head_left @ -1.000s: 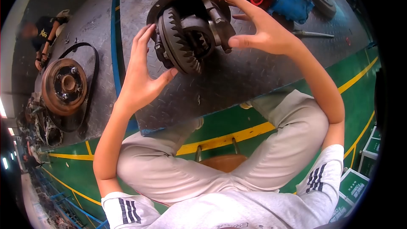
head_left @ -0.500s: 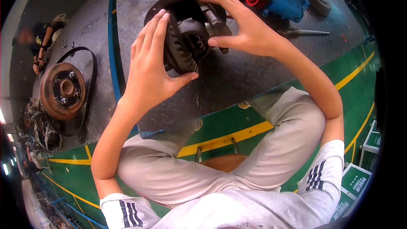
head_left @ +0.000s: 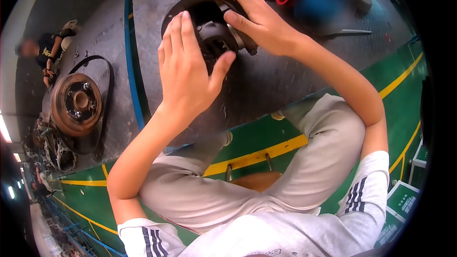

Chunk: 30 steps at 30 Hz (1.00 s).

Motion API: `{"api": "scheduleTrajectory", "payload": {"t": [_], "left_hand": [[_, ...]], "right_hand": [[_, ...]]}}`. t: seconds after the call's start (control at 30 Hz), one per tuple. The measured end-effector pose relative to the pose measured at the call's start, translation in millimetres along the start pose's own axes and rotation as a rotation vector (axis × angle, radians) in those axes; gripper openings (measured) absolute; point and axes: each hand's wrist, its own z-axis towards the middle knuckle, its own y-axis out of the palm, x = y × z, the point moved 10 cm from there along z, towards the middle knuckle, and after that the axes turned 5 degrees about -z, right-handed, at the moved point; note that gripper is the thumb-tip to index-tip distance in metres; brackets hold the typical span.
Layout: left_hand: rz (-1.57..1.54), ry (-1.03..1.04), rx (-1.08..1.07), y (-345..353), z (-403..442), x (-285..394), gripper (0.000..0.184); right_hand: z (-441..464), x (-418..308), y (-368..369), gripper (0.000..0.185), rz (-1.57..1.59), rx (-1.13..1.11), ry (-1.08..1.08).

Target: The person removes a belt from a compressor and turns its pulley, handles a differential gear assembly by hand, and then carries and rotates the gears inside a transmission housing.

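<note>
A dark metal differential [head_left: 212, 31] with a toothed ring gear and round flange rests on the steel bench in front of me. My left hand [head_left: 188, 69] lies along its left side, fingers stretched out together over the ring gear, thumb apart near the front. Most of the gear teeth are hidden behind this hand. My right hand [head_left: 259, 21] curls around the upper right side of the differential, its thumb on the inner edge by a shiny ring and its fingertips at the back rim.
A rusty pulley wheel [head_left: 76, 104] and a black toothed belt [head_left: 110, 81] lie left of the blue bench edge [head_left: 133, 66]. Behind right are a red-and-blue machine part [head_left: 319, 0] and a rod-like tool [head_left: 352, 32]. Another person [head_left: 47, 47] sits at far left.
My left hand has slid right and inward over the ring gear, covering more of it. My right thumb has moved up and left from the lower right side of the differential.
</note>
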Motion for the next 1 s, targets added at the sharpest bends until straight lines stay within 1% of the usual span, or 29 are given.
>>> {"api": "scheduleTrajectory", "payload": {"t": [0.07, 0.1, 0.13, 0.2, 0.23, 0.27, 0.33, 0.37, 0.43, 0.5, 0.57, 0.6, 0.63, 0.67, 0.73, 0.77, 0.8, 0.83, 0.93, 0.97, 1.0], "left_hand": [[-0.03, -0.061, 0.078, 4, 5, -9, 0.081], [-0.059, -0.071, 0.078, 4, 7, -12, 0.069], [-0.065, -0.07, 0.08, 4, 9, -15, 0.069], [0.088, -0.012, 0.112, -2, 14, -12, 0.064], [0.121, -0.002, 0.174, -8, 16, -7, 0.065], [0.119, -0.003, 0.173, -8, 18, -7, 0.065], [0.122, 0.085, 0.237, -11, 18, -1, 0.065], [0.085, 0.09, 0.205, -7, 20, -4, 0.067], [0.065, 0.089, 0.17, -4, 21, -10, 0.069], [0.04, 0.093, 0.137, -1, 23, -13, 0.072], [-0.179, -0.137, 0.076, 6, 26, -40, 0.075], [-0.432, -0.265, 0.107, 10, 29, -62, 0.083], [-0.436, -0.262, 0.103, 11, 35, -67, 0.083], [-0.487, -0.295, 0.068, 16, 41, -73, 0.08], [-0.588, -0.366, -0.001, 24, 51, -83, 0.075], [-0.637, -0.402, -0.035, 28, 53, -86, 0.073], [-0.684, -0.437, -0.069, 32, 53, -90, 0.071], [-0.687, -0.435, -0.072, 32, 51, -91, 0.071], [-0.409, -0.29, -0.036, 23, 40, -84, 0.06], [-0.38, -0.271, -0.026, 21, 40, -82, 0.053], [-0.382, -0.27, -0.028, 21, 39, -83, 0.053]], "right_hand": [[3, -1, -2, 0.067, -0.043, 0.005, -0.012], [3, -3, -4, 0.064, -0.046, -0.027, -0.017], [3, -4, -4, 0.062, -0.048, -0.057, -0.02], [2, -4, -5, 0.062, -0.086, -0.05, -0.021], [2, -5, -5, 0.061, -0.117, -0.045, -0.024], [2, -5, -4, 0.061, -0.118, -0.046, -0.022], [2, -6, -10, 0.064, -0.105, 0.046, -0.031], [1, -3, -8, 0.064, -0.102, 0.042, -0.029], [0, 0, -10, 0.069, -0.191, 0.103, -0.065], [2, 0, -9, 0.07, -0.208, 0.067, -0.055], [4, 0, -13, 0.071, -0.228, 0.037, -0.036], [7, 1, -13, 0.066, -0.171, 0.023, -0.004], [10, 4, -12, 0.061, -0.114, 0.006, 0.028], [12, 6, -11, 0.061, -0.117, 0.006, 0.034], [17, 4, -14, 0.047, -0.182, 0.049, -0.025], [17, 0, -17, 0.037, -0.182, 0.096, -0.042], [17, 0, -17, 0.037, -0.184, 0.095, -0.04], [16, -1, -19, 0.035, -0.193, 0.105, -0.059], [14, -3, -24, 0.032, -0.175, 0.109, -0.064], [13, -4, -24, 0.032, -0.141, 0.099, -0.051], [11, -6, -25, 0.032, -0.142, 0.099, -0.049]]}}
